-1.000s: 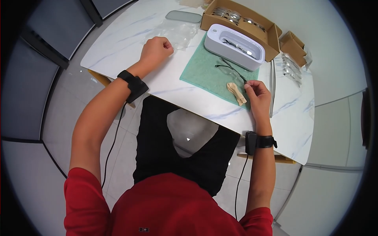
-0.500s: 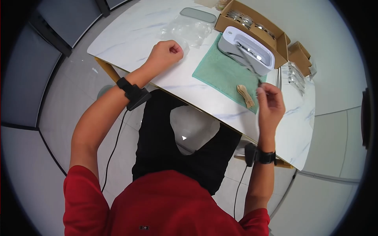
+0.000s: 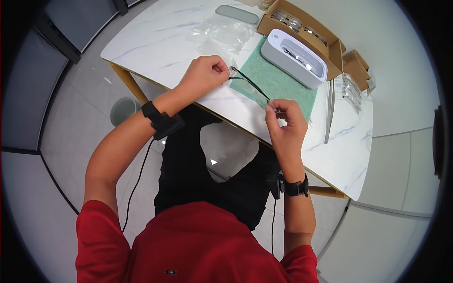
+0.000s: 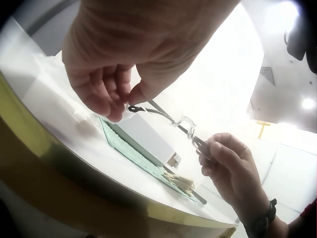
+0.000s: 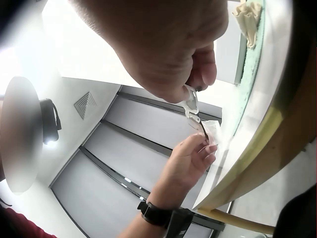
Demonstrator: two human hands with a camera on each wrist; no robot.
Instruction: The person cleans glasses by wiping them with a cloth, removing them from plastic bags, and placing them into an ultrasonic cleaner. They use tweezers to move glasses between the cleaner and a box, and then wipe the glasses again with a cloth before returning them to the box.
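Note:
A pair of eyeglasses with dark, thin temples (image 3: 254, 85) spans the space between both hands over the front edge of the table. My right hand (image 3: 289, 118) pinches it at the lens end, where thumb and fingers cover part of the frame. At the other end, my left hand (image 3: 206, 75) has its thumb and fingertips together at a temple tip (image 4: 133, 108). The clear lens part (image 4: 184, 121) shows between the hands in the left wrist view. Below lies a green cloth (image 3: 245, 91); a crumpled beige cloth (image 4: 181, 181) rests on it, hidden in the head view.
On the green cloth stands a white oblong basin (image 3: 273, 47) with glasses inside. Behind it, a cardboard box (image 3: 336, 61) holds several glasses. Long tweezers (image 3: 330, 113) and clear bags (image 3: 351, 92) lie right. Clear plastic (image 3: 224, 33) and a grey case (image 3: 237, 14) lie back left.
My right hand has lifted the eyeglasses off the green cloth and brought them left. My left hand has moved slightly right and now meets the temple end.

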